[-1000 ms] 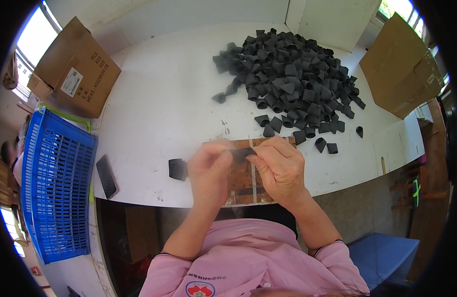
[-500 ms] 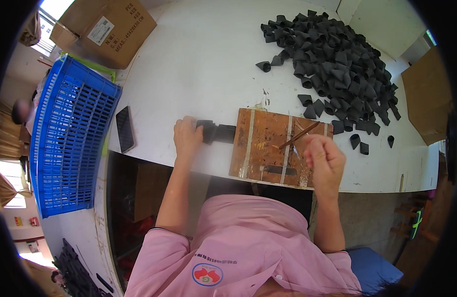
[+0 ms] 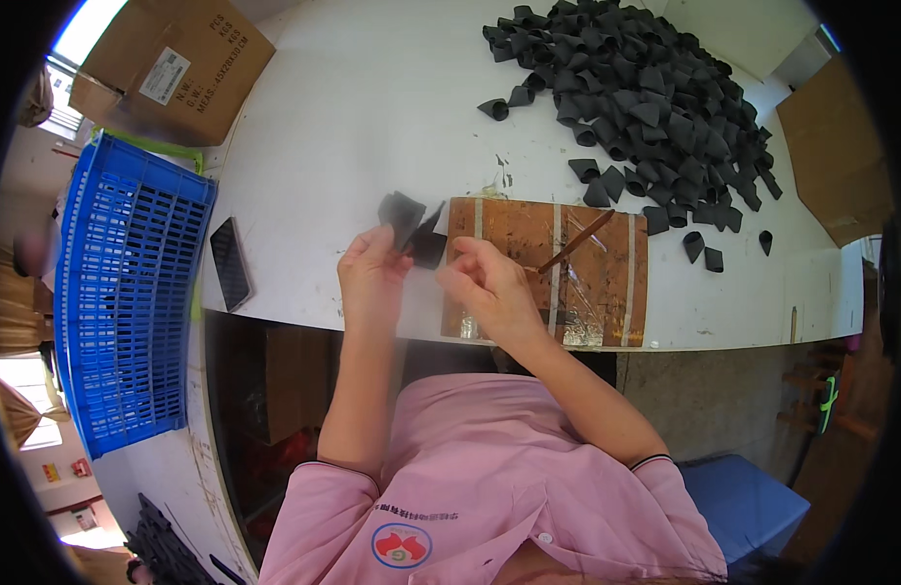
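Observation:
Near the table's front edge, my left hand (image 3: 371,278) is closed, its thumb and fingers pinching a dark grey flexible piece (image 3: 402,214) lifted off the white table. Another dark flap (image 3: 429,250) shows between my hands; I cannot tell whether it belongs to the same piece. My right hand (image 3: 491,291) reaches over the left part of a brown wooden board (image 3: 607,283), fingers curled together close to that flap. What they grip, if anything, is hidden. A thin brown stick (image 3: 579,240) slants across the board, its lower end beside my right hand.
A big heap of dark grey cone-like pieces (image 3: 655,107) covers the far right. At the left are a phone (image 3: 230,263), a blue plastic basket (image 3: 129,302) and a cardboard box (image 3: 173,73). Another cardboard box (image 3: 836,146) stands at the right edge.
My left hand has raised the dark piece from the table. My right hand has swung left from the board's right side towards the left hand. The whole view has shifted slightly.

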`<action>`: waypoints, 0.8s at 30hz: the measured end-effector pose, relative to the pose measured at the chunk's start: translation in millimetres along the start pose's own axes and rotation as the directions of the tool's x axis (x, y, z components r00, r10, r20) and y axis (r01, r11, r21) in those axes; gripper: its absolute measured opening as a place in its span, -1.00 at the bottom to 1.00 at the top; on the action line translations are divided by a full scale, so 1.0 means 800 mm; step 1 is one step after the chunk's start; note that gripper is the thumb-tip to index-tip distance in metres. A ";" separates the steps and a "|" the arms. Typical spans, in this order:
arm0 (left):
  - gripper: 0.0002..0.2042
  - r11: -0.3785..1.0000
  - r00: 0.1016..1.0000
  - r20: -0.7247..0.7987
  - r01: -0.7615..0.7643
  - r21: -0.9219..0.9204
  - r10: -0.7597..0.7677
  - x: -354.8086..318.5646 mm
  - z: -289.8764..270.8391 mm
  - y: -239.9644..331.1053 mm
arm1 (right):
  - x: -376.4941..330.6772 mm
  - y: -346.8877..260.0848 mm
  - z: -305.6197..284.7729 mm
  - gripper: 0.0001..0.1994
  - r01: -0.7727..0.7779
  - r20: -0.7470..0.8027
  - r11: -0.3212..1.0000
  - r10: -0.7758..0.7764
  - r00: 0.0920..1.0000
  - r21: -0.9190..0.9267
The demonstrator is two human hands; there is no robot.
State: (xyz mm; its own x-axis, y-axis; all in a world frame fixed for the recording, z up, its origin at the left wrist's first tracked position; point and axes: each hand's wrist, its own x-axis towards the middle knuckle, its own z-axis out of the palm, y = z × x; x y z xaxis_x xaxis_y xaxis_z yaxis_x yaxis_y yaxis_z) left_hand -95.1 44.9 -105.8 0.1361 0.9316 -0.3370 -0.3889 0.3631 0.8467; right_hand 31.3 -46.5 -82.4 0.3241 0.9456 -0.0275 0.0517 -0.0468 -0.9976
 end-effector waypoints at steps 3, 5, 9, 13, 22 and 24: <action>-0.92 0.982 0.998 0.002 0.062 -0.180 -0.063 -0.023 0.028 -0.018 | 0.018 0.024 0.022 -0.73 -0.138 -0.115 0.973 0.161 0.980 0.185; -0.92 0.986 0.999 0.003 0.047 -0.162 -0.047 -0.022 0.026 -0.027 | 0.022 0.027 0.020 -0.73 -0.177 -0.098 0.960 0.202 0.974 0.216; -0.94 0.998 1.000 0.016 -0.026 -0.051 0.026 -0.026 0.022 -0.029 | 0.011 0.023 0.017 -0.74 -0.022 -0.207 0.990 0.051 0.977 0.143; -0.88 0.986 0.984 0.177 -0.059 0.159 0.030 -0.040 0.025 -0.003 | -0.007 -0.008 -0.011 -0.75 -0.075 -0.110 0.931 0.122 0.986 0.358; -0.75 0.997 0.896 0.443 0.071 -0.043 -0.044 -0.090 0.041 0.000 | -0.031 -0.014 -0.040 -0.89 -0.386 0.222 0.557 0.341 0.913 0.735; -0.80 0.990 0.901 0.426 0.121 -0.069 -0.080 -0.097 0.038 -0.009 | -0.036 -0.010 -0.040 -0.87 -0.400 0.241 0.476 0.360 0.901 0.783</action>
State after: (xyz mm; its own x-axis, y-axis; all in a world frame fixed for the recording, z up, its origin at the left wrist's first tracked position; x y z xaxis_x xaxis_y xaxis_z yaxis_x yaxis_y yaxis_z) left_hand -75.3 -29.4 -73.4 0.5420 0.8172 -0.1962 -0.4315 0.4709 0.7695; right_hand 51.9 -83.8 -71.6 0.0833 0.9129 -0.3996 -0.8448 -0.1480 -0.5143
